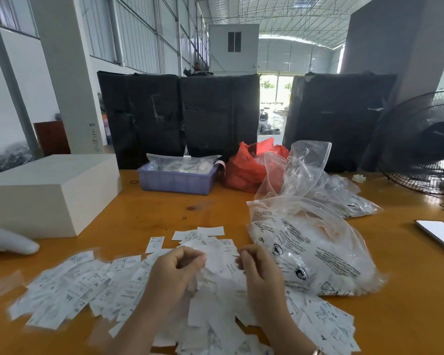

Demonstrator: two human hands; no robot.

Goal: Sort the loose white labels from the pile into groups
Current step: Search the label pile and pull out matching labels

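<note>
Both hands over the label pile point(215, 298), mid-worktop, near edge; left hand point(180, 265) w/ fingers curled in, seemingly pinching a white label at the tips, though blur makes the exact hold hard to call; right hand point(254, 265) likewise curled, thumb & forefinger apparently nipping the edge of a label point(226, 267) lying between the two hands.

Pile spread wide across the orange worktop point(164, 208); looser fan of labels to the left point(69, 285), some w/ size print (XL legible); small scatter further back point(203, 235); more at lower right point(326, 321), beside a clear printed bag point(313, 254). No tidy groups evident yet, so prob. early in the sort.

Handling, by judgement: thin, very light, floppy strips; likely to slide over each other & stick together in twos; easily blown about, w/ a fan point(426, 142) at the right edge. Best taken by a short end or corner w/ fingertip pinch, one at a time, peeling off the top rather than digging in; print side up to read size before placing.

Also present: white box point(49, 190) at left; blue tray point(177, 180) & red bag point(246, 167) behind.
</note>
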